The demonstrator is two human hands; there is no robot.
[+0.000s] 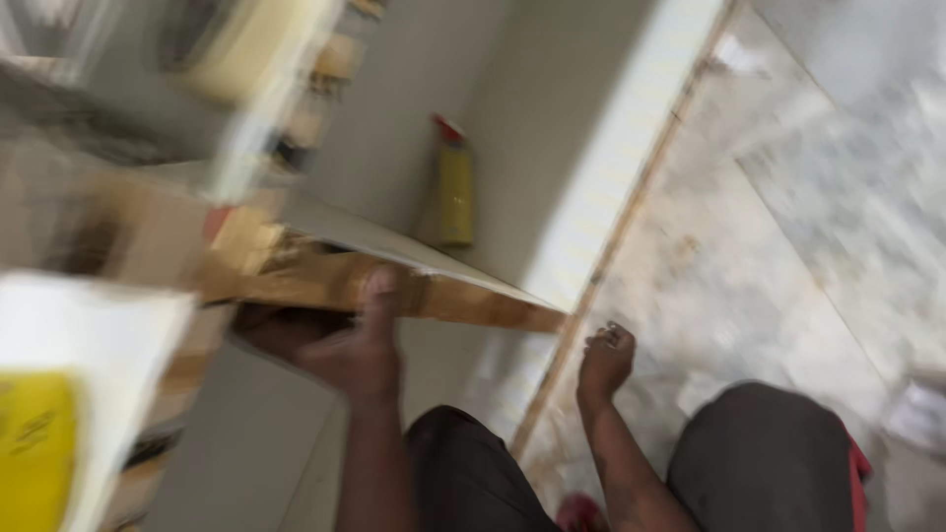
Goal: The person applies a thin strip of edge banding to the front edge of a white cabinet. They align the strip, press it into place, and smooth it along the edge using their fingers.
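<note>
two hands [340, 340] [603, 363], one board [394, 281], one bottle [455, 192]

From my seat, the board [325, 281] under the left hand [345, 345] looks like raw wood along its edge, brown and rough, with a smooth, matt pale face on top. The floor [788, 246] reads as polished stone, mottled grey and glossy. The yellow spray bottle [455, 187] seems plastic (blur hides its sheen).

tile [394, 271] — large, pale face, brown edge | tilted — corner raised off floor
</note>
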